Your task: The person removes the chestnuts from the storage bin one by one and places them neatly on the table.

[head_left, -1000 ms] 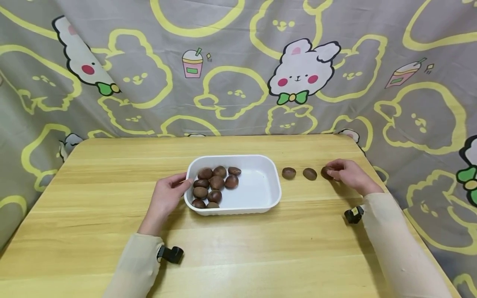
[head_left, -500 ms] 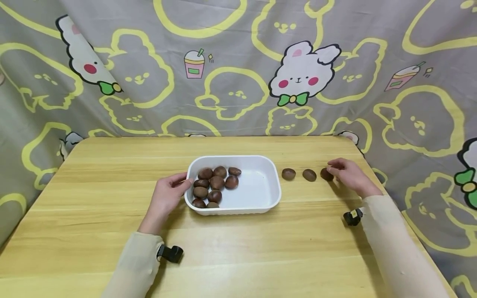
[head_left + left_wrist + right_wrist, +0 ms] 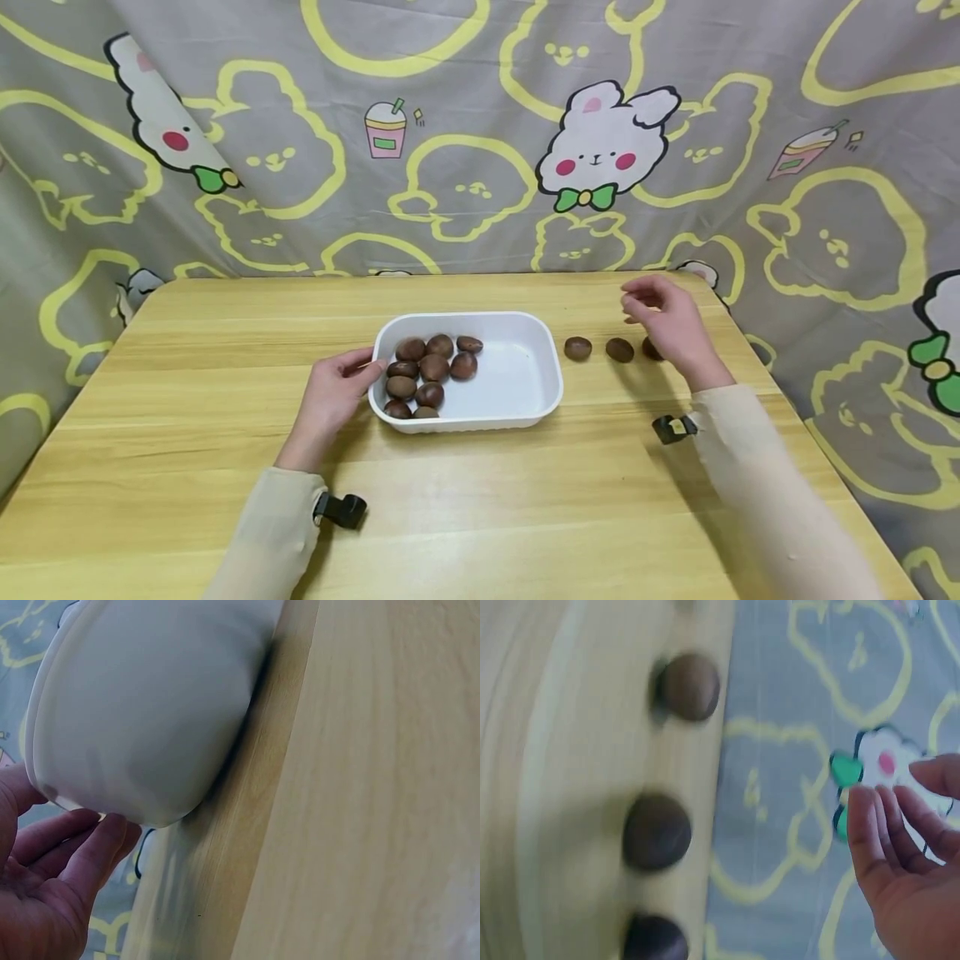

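My left hand [image 3: 330,404] grips the left end of a white plastic tray [image 3: 517,371], thumb over the rim and fingers against the outer wall. The left wrist view has that wall [image 3: 142,712] with fingertips right at its edge. Several brown chestnuts [image 3: 434,367] lie grouped in the tray's left half. To its right, a row on the table holds a chestnut [image 3: 577,348], a middle chestnut [image 3: 619,349] and a third chestnut [image 3: 651,348], partly covered by my right hand [image 3: 671,325]. That hand is raised over the row, fingers loosely bent, holding nothing.
The pale wooden table [image 3: 495,500] reaches back to a grey curtain [image 3: 465,108] printed with yellow outlines and white rabbits. Black cameras are strapped to the left wrist [image 3: 343,510] and the right wrist [image 3: 671,428].
My right hand has let go of the rightmost chestnut and risen up and to the left, away from it. The left hand, tray and chestnuts stay as they were.
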Demonstrator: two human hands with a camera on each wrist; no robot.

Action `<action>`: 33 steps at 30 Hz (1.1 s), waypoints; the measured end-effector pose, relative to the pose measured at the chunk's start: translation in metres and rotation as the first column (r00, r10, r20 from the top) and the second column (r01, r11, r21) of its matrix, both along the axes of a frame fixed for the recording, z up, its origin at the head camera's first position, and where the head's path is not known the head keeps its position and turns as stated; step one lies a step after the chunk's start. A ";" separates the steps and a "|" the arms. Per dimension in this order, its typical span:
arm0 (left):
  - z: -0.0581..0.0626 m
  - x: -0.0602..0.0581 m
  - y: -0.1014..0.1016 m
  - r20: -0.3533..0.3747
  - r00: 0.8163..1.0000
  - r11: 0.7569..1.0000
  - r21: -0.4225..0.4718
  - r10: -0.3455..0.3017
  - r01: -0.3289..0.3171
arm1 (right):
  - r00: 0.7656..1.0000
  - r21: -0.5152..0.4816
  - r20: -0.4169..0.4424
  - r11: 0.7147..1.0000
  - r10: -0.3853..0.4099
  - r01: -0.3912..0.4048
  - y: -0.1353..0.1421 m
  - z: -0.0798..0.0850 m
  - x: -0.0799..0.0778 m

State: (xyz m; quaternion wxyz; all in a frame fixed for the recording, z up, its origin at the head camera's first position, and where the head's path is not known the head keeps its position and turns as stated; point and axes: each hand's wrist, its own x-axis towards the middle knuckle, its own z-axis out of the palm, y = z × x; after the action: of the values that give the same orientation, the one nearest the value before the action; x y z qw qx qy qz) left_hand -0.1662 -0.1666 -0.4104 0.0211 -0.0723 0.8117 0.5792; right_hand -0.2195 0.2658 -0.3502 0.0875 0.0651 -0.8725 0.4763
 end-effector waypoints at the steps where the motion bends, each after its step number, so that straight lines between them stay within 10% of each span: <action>1: 0.000 0.000 0.000 0.004 1.000 1.000 -0.001 -0.001 0.001 | 0.999 -0.010 0.006 0.999 0.033 -0.033 -0.006 0.001 0.000; 15: 0.001 -0.001 0.000 0.010 1.000 1.000 0.004 -0.010 0.010 | 0.961 0.054 0.064 0.961 0.268 -0.272 -0.083 -0.006 0.000; 33: 0.003 0.001 0.001 0.003 1.000 1.000 -0.006 -0.020 0.020 | 0.862 0.281 0.091 0.818 0.499 -0.503 -0.156 -0.033 0.004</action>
State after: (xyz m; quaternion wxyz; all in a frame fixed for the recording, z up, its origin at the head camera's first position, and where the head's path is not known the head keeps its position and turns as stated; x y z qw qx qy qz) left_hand -0.1655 -0.1653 -0.4078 0.0278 -0.0652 0.8142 0.5763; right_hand -0.2154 0.1101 -0.3831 -0.0574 0.3011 -0.8862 0.3474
